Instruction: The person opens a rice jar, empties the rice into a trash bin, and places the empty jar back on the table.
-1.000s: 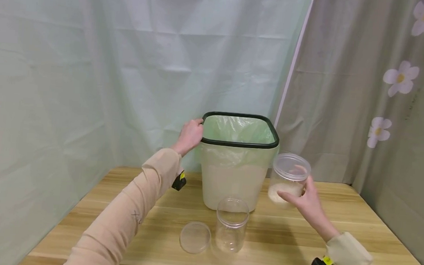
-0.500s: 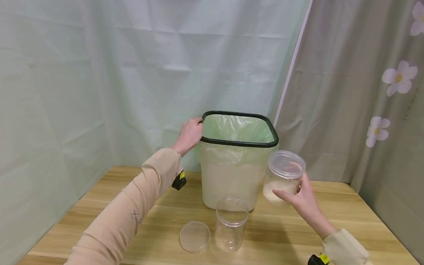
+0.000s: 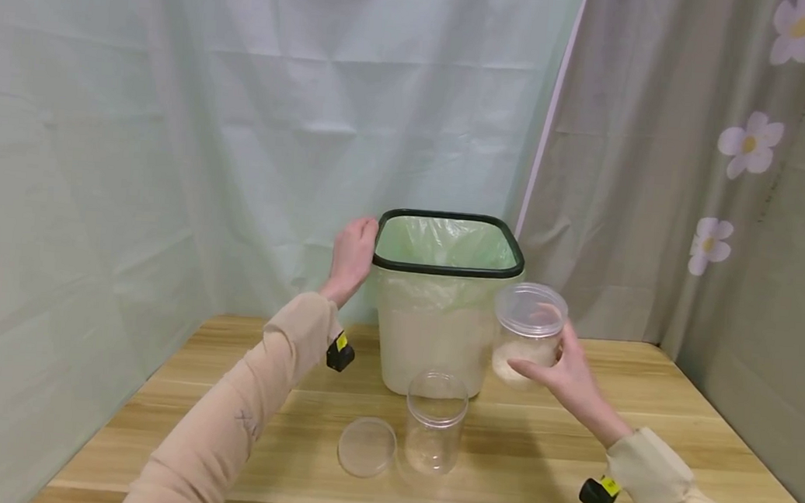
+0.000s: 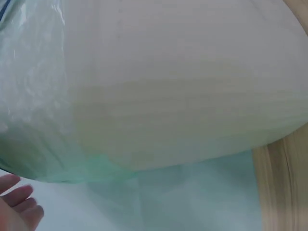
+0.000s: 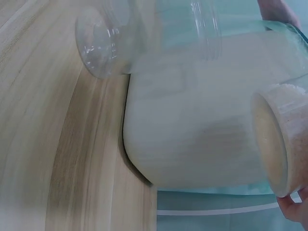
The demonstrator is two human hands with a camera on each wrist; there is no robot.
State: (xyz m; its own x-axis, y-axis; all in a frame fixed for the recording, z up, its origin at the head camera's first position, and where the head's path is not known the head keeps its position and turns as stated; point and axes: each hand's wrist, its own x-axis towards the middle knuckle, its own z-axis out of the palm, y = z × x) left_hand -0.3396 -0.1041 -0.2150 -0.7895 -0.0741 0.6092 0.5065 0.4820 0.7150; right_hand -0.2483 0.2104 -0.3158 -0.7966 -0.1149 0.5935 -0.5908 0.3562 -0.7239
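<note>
In the head view a light waste bin with a black rim and a clear liner stands on the table. My left hand is beside the rim's left edge; in the left wrist view its loosely bent fingers appear off the bin. My right hand grips a clear lidded jar partly filled with pale grains, raised at the bin's right side. The right wrist view shows this jar's base. A second clear jar, lidless, stands before the bin, next to a round lid lying flat.
The wooden table extends around the bin, its far edge near a pale curtain. A grey curtain with printed flowers hangs at the right.
My right hand has carried the grain jar a little leftward, closer to the bin. My left hand has loosened from the rim and turned slightly more upright.
</note>
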